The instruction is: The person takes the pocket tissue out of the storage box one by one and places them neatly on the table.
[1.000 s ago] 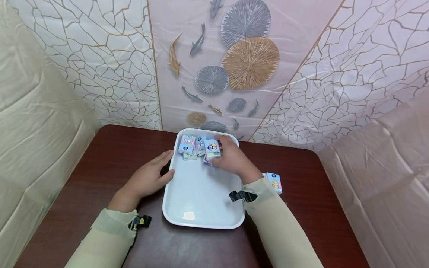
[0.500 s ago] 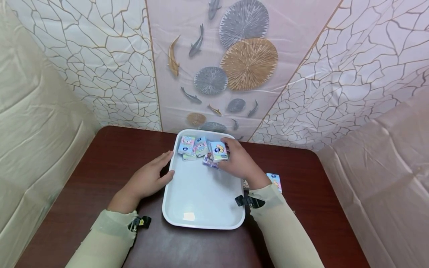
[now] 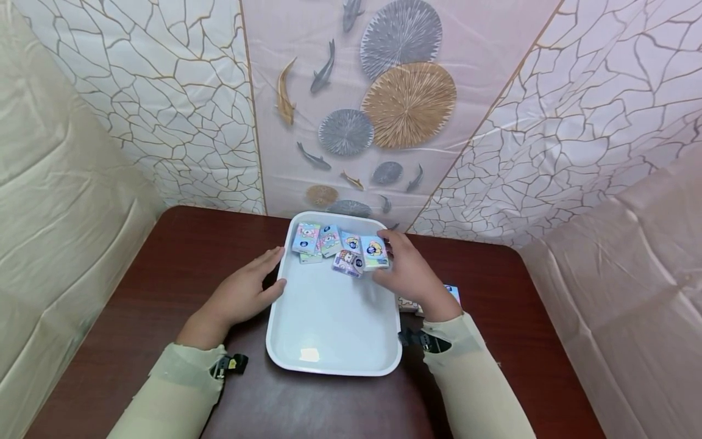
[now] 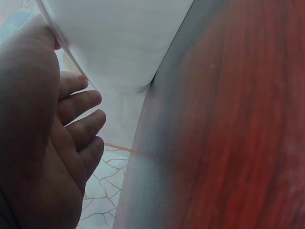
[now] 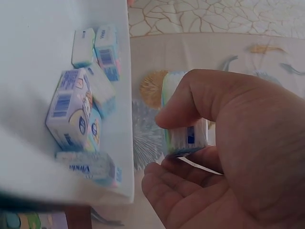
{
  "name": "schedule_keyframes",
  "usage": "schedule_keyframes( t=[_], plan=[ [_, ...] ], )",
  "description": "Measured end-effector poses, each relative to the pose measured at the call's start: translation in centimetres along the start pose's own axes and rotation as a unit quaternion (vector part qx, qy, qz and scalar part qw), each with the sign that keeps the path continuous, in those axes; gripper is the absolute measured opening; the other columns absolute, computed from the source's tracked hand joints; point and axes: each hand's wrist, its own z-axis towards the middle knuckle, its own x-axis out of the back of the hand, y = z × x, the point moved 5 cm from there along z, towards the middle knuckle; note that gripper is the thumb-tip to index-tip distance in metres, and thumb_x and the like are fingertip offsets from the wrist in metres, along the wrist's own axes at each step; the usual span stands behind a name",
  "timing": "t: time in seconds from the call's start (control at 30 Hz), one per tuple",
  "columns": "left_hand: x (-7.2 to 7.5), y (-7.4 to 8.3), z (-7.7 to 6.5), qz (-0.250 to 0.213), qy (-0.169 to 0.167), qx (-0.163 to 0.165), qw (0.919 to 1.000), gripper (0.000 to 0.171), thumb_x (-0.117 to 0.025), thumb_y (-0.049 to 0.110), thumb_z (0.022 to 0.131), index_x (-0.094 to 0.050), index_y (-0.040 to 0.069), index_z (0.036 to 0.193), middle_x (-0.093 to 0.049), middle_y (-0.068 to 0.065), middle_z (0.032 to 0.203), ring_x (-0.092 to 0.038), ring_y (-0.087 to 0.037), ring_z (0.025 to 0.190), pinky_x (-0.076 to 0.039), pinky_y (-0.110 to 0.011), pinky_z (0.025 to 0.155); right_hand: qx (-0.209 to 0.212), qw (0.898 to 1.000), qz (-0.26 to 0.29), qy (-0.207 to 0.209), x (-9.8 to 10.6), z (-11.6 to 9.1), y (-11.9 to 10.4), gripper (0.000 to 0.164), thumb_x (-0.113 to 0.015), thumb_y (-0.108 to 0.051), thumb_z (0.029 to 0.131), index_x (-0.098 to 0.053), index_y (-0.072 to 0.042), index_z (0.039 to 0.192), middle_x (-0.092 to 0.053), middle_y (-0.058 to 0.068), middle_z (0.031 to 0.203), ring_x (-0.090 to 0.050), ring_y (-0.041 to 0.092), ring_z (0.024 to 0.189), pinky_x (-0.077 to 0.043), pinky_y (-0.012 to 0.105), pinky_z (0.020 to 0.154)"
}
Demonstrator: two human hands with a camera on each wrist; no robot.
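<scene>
My right hand (image 3: 411, 271) pinches a blue and yellow tissue pack (image 3: 375, 252) between thumb and fingers, above the far right part of a white tray (image 3: 329, 360). In the right wrist view, the thumb presses one side of this tissue pack (image 5: 190, 136), with fingers around the other. Several more packs lie at the tray's far end, among them a pink and blue pack (image 3: 306, 236), a blue pack (image 3: 330, 241) and a purple pack (image 3: 347, 263). My left hand (image 3: 241, 289) touches the tray's left rim with extended fingers; in the left wrist view the fingers (image 4: 86, 129) are slightly bent.
On the dark red-brown table (image 3: 181, 262), more tissue packs (image 3: 407, 305) lie right of the tray, partly hidden by my right forearm. A patterned cloth (image 3: 192, 122) hangs behind the table, with beige cloth (image 3: 631, 274) at the sides.
My right hand has moved right and slightly nearer with the tissue pack, uncovering another blue pack and the purple one. The left hand and the tray have stayed in place.
</scene>
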Motion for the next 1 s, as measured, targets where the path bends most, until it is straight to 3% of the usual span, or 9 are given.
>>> schedule_keyframes(
  t=[0.17, 0.57, 0.73, 1.0],
  plan=[
    [-0.1, -0.2, 0.0, 0.002, 0.000, 0.000, 1.0000, 0.080, -0.061, 0.048, 0.114, -0.027, 0.019, 0.181, -0.031, -0.013, 0.186, -0.032, -0.036, 0.172, -0.037, -0.064, 0.135, 0.000, 1.000, 0.011, 0.005, 1.0, -1.3, 0.5, 0.090, -0.077, -0.009, 0.092, -0.036, -0.003, 0.172, -0.044, 0.018, 0.164, -0.062, 0.036, 0.144, -0.064, 0.050, 0.112],
    [0.0, 0.0, 0.1, -0.001, 0.003, -0.001, 1.0000, 0.080, -0.062, 0.047, 0.114, -0.029, 0.019, 0.180, -0.031, -0.014, 0.186, -0.032, -0.039, 0.172, -0.035, -0.066, 0.136, -0.015, 0.999, 0.003, 0.029, 4.0, -5.1, 3.2, 0.091, -0.083, -0.011, 0.095, -0.035, -0.004, 0.172, -0.046, 0.019, 0.162, -0.061, 0.040, 0.143, -0.061, 0.056, 0.115],
    [0.0, 0.1, 0.1, 0.003, 0.005, -0.007, 1.0000, 0.078, -0.060, 0.047, 0.114, -0.029, 0.019, 0.180, -0.031, -0.014, 0.186, -0.031, -0.040, 0.172, -0.034, -0.066, 0.136, -0.044, 0.998, -0.020, 0.039, 5.3, -6.8, 4.7, 0.090, -0.081, -0.011, 0.095, -0.035, -0.006, 0.172, -0.048, 0.020, 0.161, -0.061, 0.041, 0.139, -0.063, 0.060, 0.110],
    [0.1, 0.0, 0.0, 0.004, 0.007, -0.009, 0.9999, 0.078, -0.059, 0.047, 0.115, -0.029, 0.018, 0.180, -0.032, -0.014, 0.186, -0.031, -0.040, 0.172, -0.032, -0.066, 0.137, -0.079, 0.995, -0.037, 0.038, 6.4, -8.8, 6.7, 0.095, -0.084, -0.017, 0.096, -0.032, -0.006, 0.174, -0.043, 0.026, 0.167, -0.059, 0.045, 0.138, -0.059, 0.066, 0.114]
  ],
)
